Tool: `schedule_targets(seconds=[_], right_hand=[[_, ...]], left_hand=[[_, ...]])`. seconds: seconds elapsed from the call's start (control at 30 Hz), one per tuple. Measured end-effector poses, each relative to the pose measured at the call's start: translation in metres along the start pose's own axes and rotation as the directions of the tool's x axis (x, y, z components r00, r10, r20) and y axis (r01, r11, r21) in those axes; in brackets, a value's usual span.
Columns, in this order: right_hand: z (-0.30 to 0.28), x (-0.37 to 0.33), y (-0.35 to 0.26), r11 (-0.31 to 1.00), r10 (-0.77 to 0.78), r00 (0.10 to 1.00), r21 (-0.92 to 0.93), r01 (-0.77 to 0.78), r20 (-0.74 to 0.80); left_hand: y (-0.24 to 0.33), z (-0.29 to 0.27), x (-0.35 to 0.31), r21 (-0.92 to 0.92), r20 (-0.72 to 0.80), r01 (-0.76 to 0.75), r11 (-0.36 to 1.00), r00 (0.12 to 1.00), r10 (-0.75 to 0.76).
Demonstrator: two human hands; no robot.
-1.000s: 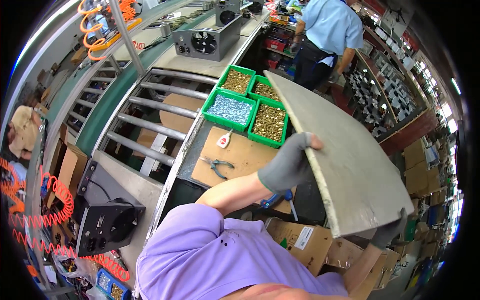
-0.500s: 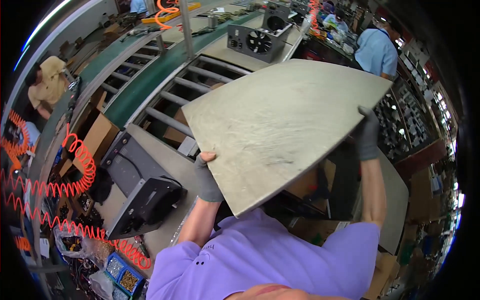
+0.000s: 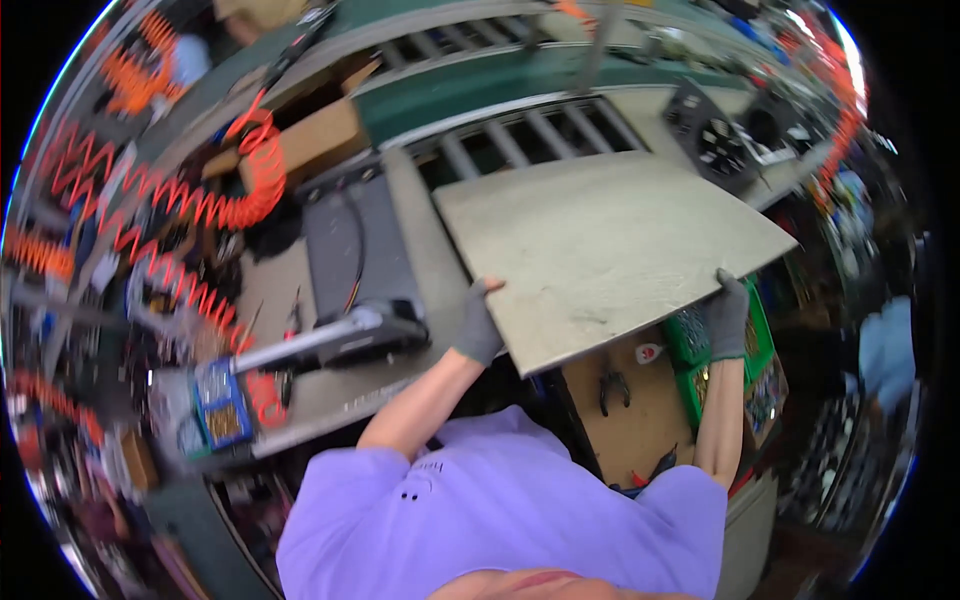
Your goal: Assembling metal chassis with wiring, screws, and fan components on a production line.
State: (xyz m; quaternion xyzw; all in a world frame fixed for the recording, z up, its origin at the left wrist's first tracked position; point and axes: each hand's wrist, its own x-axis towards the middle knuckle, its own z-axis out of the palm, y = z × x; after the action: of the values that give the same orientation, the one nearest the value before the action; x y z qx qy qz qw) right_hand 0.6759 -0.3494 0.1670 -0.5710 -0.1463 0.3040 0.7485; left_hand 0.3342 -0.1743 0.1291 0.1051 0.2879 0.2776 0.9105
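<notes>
A large beige-grey flat board (image 3: 610, 245), scuffed on top, is held between my two hands. My left hand (image 3: 480, 325), in a grey fingerless glove, grips its near left edge, with the thumb on top. My right hand (image 3: 728, 315), gloved alike, grips the edge near its right corner. The board's far edge overlaps the near ends of the metal rollers (image 3: 530, 140); whether it touches them I cannot tell. Left of the board, a grey metal housing (image 3: 365, 245) with a cable lies on the bench, with a black part at its near end.
Below the board a wooden surface (image 3: 625, 430) holds pliers (image 3: 613, 388), beside green bins (image 3: 757, 325) of small parts. Orange coiled hoses (image 3: 265, 170) hang at left, above blue bins (image 3: 225, 400) of fasteners. A fan unit (image 3: 722, 145) stands at the far right.
My view has turned to the left. The board, still in both hands, now appears less tilted and smaller, and the wooden surface with pliers and green bins shows below it.
</notes>
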Motion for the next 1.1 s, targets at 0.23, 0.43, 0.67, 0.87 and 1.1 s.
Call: schedule_targets(seconds=[0.23, 0.43, 0.67, 0.87, 1.1], right_hand=[[0.011, 0.098, 0.055, 0.909, 0.388, 0.921, 0.175, -0.378, -0.030], [0.002, 0.160, 0.165, 0.950, 0.312, 0.942, -0.080, -0.303, 0.128], [0.068, 0.082, 0.181, 0.806, 0.592, 0.777, -0.160, -0.570, 0.215], [0.173, -0.013, 0.214, 0.737, 0.675, 0.566, -0.463, -0.493, 0.472], [0.243, -0.133, 0.269, 0.489, 0.821, 0.360, -0.871, -0.043, 0.443]], left_hand=[[-0.029, -0.042, 0.023, 0.048, 0.086, -0.076, 0.996, 0.994, 0.071], [-0.037, -0.143, -0.048, 0.276, -0.205, 0.000, 0.961, 0.977, 0.059], [-0.024, -0.199, -0.130, 0.303, -0.476, -0.128, 0.944, 0.838, 0.266], [0.022, -0.247, -0.170, 0.265, -0.568, -0.352, 0.898, 0.695, 0.440], [0.153, -0.331, -0.211, 0.389, -0.588, -0.505, 0.770, 0.507, 0.630]])
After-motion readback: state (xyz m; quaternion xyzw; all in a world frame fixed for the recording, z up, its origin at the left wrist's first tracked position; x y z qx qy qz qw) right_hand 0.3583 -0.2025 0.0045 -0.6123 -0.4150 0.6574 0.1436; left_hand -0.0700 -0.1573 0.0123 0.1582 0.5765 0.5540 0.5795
